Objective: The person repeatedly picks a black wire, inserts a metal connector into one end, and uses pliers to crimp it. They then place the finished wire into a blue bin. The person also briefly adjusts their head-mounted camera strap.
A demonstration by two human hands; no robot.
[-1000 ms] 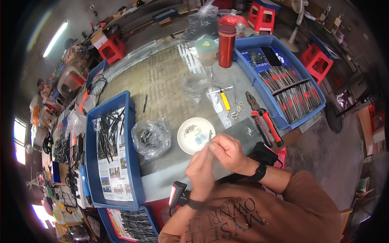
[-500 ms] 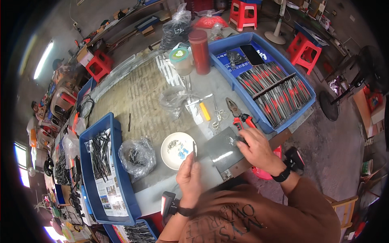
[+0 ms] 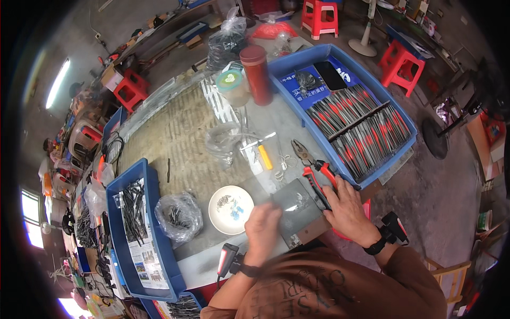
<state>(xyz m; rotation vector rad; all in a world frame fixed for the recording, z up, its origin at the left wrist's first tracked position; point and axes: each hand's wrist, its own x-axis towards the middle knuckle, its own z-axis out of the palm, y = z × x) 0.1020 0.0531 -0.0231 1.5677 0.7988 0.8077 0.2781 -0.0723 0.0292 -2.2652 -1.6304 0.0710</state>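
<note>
My left hand (image 3: 262,229), blurred by motion, is closed at the left edge of a dark flat plate (image 3: 294,208). What its fingers hold, if anything, is hidden. My right hand (image 3: 348,211) is at the handles of red-and-black pliers (image 3: 313,170), thumb by one handle end and fingers by the other. The pliers lie with their jaws pointing away from me. Beside my left hand sits a white bowl (image 3: 217,219) with small metal bits and blue pieces. Farther left is a clear plastic bag (image 3: 183,234) with dark pieces inside.
A blue tray (image 3: 348,179) at right holds rows of dark strips with red parts and a phone. Another blue tray (image 3: 169,276) at left holds black strips on newspaper. A yellow-handled tool (image 3: 265,157), small scissors (image 3: 285,165), a red canister (image 3: 257,80) and a lidded tub (image 3: 232,90) stand or lie beyond.
My right hand has shifted from the plate's edge to the pliers' handles. My left hand has moved right, from beside the bowl to the plate; the dark strip it held up is out of sight.
</note>
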